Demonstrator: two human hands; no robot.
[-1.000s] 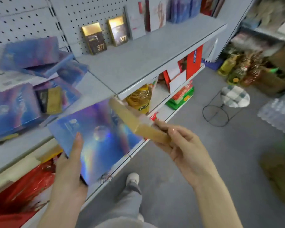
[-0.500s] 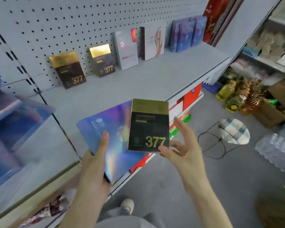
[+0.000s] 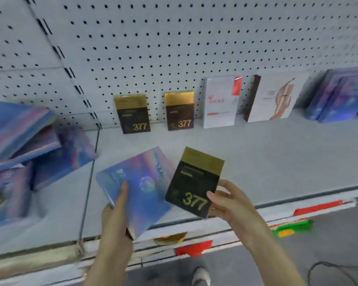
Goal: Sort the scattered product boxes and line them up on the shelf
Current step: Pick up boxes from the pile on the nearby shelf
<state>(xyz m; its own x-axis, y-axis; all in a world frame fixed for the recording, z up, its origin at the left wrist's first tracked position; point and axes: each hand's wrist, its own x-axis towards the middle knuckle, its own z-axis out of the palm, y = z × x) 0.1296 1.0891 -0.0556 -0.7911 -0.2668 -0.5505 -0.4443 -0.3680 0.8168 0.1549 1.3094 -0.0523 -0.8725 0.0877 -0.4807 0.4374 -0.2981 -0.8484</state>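
My right hand (image 3: 227,205) grips a black and gold box marked 377 (image 3: 194,180) by its lower right corner, tilted, above the front of the grey shelf (image 3: 267,162). My left hand (image 3: 118,213) holds a flat iridescent blue box (image 3: 141,182), thumb across its face. Two matching 377 boxes (image 3: 132,113) (image 3: 179,110) stand against the pegboard. To their right stand a white box with a red corner (image 3: 220,102), a white box with a hand drawing (image 3: 275,99) and several blue boxes (image 3: 339,96).
A jumbled pile of iridescent blue boxes (image 3: 29,149) lies in the left shelf bay, behind a wire divider (image 3: 89,178). Red and green packs (image 3: 291,226) show on lower shelves. My shoe (image 3: 201,275) stands on the grey floor.
My view has swung up and left toward the shelf's back wall. Both hands have carried their boxes over the shelf, and the 377 box now tilts to the right.
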